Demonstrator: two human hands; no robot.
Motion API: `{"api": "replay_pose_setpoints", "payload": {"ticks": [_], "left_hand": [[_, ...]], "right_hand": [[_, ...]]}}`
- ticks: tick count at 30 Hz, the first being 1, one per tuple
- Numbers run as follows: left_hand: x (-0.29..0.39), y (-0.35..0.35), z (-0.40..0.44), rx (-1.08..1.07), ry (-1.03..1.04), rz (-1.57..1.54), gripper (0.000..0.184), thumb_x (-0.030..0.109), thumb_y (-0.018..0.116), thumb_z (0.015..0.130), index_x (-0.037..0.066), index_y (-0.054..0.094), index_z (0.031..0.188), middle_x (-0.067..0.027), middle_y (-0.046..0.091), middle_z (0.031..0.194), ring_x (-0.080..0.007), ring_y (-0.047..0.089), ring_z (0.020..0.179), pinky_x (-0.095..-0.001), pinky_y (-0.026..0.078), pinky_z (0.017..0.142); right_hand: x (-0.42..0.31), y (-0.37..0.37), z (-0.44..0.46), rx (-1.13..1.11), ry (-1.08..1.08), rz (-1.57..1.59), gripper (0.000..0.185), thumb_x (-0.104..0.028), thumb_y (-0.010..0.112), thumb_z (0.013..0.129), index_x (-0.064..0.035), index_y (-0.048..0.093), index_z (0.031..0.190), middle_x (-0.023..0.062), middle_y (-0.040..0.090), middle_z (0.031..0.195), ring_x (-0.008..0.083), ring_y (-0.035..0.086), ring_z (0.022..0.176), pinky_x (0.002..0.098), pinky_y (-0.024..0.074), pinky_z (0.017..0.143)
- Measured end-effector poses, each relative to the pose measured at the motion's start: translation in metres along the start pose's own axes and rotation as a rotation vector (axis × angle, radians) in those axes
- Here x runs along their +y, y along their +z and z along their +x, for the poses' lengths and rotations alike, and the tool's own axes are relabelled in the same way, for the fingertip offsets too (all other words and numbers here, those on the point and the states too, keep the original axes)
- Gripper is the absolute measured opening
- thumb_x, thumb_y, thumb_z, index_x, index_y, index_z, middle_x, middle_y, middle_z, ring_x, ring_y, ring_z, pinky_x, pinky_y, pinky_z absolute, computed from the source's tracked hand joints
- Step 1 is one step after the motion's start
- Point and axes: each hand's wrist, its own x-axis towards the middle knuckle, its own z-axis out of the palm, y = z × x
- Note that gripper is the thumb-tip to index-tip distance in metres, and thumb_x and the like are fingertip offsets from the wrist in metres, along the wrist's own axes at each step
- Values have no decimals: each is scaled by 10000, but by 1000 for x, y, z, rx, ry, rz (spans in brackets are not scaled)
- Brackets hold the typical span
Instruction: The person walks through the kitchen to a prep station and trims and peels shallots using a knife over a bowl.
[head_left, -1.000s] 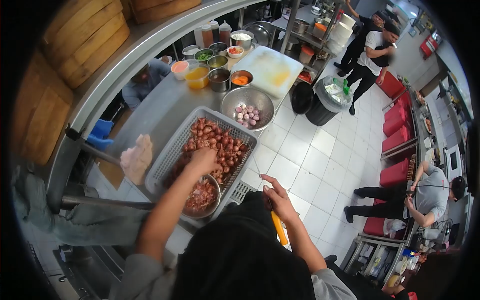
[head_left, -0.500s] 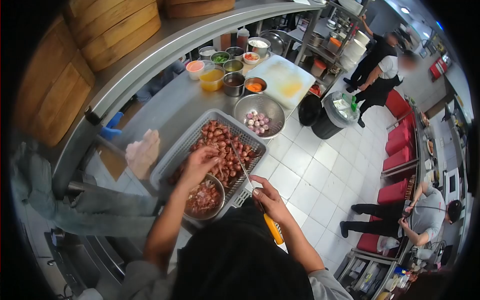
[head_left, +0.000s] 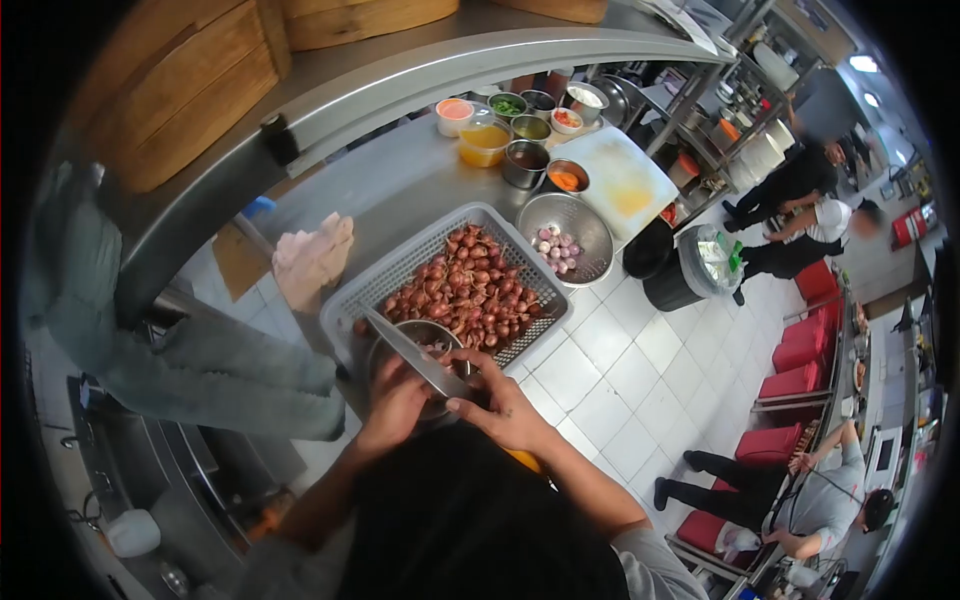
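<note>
Knife (head_left: pixel 412 350): 1 off, over the metal bowl (head_left: pixel 420 331). Long axis runs diagonally in view, tip to upper left and away from the wearer, yellow handle (head_left: pixel 525 460) back to lower right along the right forearm.

Right hand (head_left: pixel 505 408): closed round the knife at the handle end of the blade. Left hand (head_left: pixel 392 405): fingers half curled over the near side of the bowl, just under the blade; can't tell if it has hold of anything.

Bowl count 1, sitting at the near side of the grey basket (head_left: pixel 400 268), also 1, long axis lower left to upper right. Basket holds a heap of red shallots (head_left: pixel 470 280), dozens, too many overlaps for an exact count.

Next to its far right end: 1 colander (head_left: pixel 597 245) with roughly ten peeled shallots (head_left: pixel 556 250), some overlapping. Then 1 cutting board (head_left: pixel 610 175) on the table (head_left: pixel 380 190). Behind: 2 plastic tubs, pink-orange (head_left: pixel 455 117) and yellow (head_left: pixel 484 150), plus several small metal pots (head_left: pixel 525 165).
</note>
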Motion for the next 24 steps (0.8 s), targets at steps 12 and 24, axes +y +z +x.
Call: {"api": "replay_pose_setpoints", "payload": {"ticks": [12,24], "left_hand": [[-2,0,-6,25,94,2,306,-30,608,946,28,566,1243,-104,642,1175,-203,635,1115,-363,505,1014],[-2,-13,-24,99,140,507,235,-42,620,935,-25,615,1169,-84,665,1117,-145,645,1016,-297,534,897]], "right_hand": [[-19,4,5,-46,12,-27,593,-205,733,914,-71,401,1386,155,662,1145,218,636,977,333,496,788],[-2,20,22,-16,-115,-97,419,-179,743,913,-19,459,1176,131,633,1059,186,629,955,325,505,796]]}}
